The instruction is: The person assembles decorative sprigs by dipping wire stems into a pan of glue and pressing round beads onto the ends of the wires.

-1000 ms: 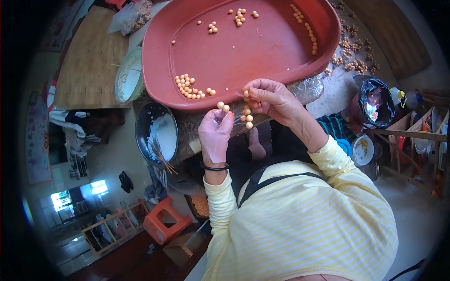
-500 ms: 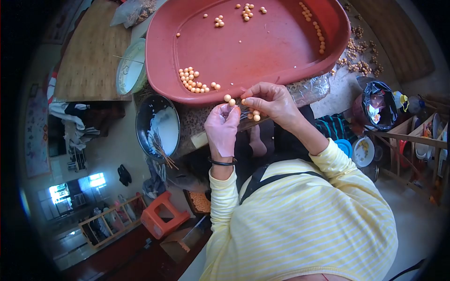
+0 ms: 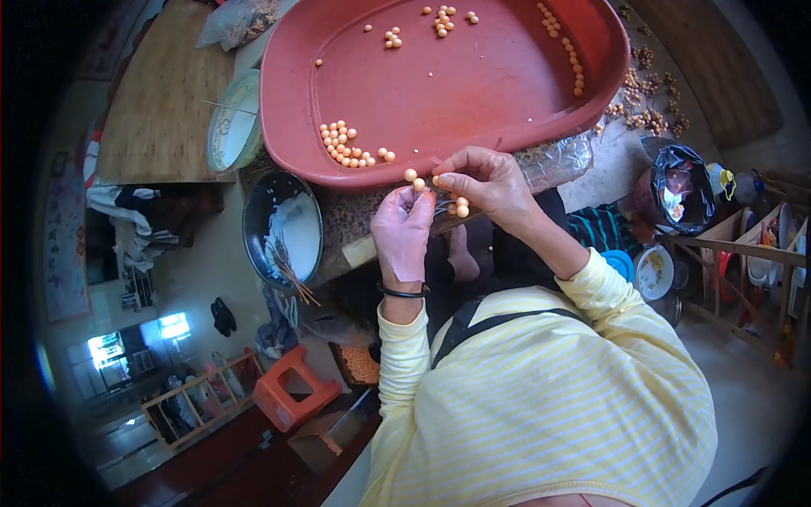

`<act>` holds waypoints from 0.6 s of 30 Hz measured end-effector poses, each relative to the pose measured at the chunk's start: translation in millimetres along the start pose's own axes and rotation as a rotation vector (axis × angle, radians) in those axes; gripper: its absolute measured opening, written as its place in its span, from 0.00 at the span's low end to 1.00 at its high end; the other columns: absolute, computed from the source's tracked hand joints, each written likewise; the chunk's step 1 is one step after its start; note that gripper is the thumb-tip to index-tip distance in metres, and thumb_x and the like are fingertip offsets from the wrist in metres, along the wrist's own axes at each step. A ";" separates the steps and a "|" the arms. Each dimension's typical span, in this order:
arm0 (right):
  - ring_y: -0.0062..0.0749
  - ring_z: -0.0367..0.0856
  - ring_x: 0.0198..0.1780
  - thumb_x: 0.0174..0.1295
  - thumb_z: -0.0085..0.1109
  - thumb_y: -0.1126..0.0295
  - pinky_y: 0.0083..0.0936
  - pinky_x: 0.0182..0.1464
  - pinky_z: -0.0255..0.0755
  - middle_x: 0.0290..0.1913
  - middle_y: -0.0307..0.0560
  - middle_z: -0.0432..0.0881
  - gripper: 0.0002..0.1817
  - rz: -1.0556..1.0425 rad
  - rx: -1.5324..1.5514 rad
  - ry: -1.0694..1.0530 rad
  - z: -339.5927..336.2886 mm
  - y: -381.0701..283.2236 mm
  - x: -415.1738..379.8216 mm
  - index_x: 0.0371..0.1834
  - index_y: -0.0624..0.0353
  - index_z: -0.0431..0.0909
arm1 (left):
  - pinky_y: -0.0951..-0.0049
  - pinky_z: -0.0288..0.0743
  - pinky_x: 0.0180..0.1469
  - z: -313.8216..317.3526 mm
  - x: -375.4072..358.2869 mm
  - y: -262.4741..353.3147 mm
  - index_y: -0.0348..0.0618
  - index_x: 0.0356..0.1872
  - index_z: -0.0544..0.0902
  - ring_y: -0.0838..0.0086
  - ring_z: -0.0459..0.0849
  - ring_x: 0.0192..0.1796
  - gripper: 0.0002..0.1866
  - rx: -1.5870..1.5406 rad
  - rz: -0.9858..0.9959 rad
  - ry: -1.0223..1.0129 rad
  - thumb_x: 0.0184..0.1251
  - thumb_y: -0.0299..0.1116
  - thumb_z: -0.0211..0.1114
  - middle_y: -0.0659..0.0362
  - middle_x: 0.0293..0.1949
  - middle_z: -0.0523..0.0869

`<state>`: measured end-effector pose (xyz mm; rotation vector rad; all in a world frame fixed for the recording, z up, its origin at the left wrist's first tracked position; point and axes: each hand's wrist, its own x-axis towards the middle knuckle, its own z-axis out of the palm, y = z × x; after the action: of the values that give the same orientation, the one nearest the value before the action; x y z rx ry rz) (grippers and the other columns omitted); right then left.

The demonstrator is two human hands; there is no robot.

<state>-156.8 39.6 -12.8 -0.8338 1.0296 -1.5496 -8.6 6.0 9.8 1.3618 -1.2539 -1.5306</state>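
Above the near rim of the red basin, both hands work close together. My left hand is closed in a pinch, with two orange beads standing up just beyond its fingertips. The fingers of my right hand are pinched on another small orange bead. Below that pinch hangs a small cluster of beads, with thin stems running toward my left hand. Which fingers hold these stems is hidden. A pile of loose orange beads lies in the basin's near left corner.
On the left stand a dark bowl of white paste with a bundle of thin sticks and a pale green bowl. Beaded stems lie to the right, near a black-lined bin. An orange stool is lower left.
Both hands keep nearly the same pose, still pinching; the right fingers have shifted only slightly. The whole view has moved a few pixels.
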 end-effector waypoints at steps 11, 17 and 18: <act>0.14 0.74 0.24 0.59 0.62 0.77 0.08 0.27 0.69 0.27 0.38 0.82 0.04 0.043 0.011 -0.032 0.1 0.8 0.5 0.37 0.63 0.82 | 0.89 0.63 0.25 2.8 1.5 -2.8 0.37 0.40 0.80 0.86 0.72 0.24 0.06 -0.010 0.037 0.012 0.61 0.23 0.62 0.63 0.28 0.81; 0.14 0.74 0.21 0.59 0.61 0.79 0.08 0.23 0.68 0.24 0.38 0.80 0.02 0.057 0.043 -0.020 5.4 -4.4 0.0 0.34 0.64 0.81 | 0.88 0.68 0.27 0.0 2.7 -3.1 0.36 0.39 0.81 0.84 0.75 0.26 0.06 0.013 0.046 -0.003 0.61 0.22 0.62 0.61 0.29 0.82; 0.14 0.74 0.21 0.59 0.61 0.79 0.08 0.23 0.69 0.24 0.39 0.80 0.02 0.056 0.034 -0.016 5.9 -5.5 -0.1 0.34 0.64 0.81 | 0.87 0.72 0.30 -0.9 3.3 -2.8 0.34 0.39 0.81 0.82 0.77 0.28 0.06 0.025 0.047 -0.011 0.61 0.22 0.62 0.59 0.30 0.83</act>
<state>-153.5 39.0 -5.5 -0.7864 1.0036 -1.5072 -8.1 3.4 6.3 1.3323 -1.3074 -1.4965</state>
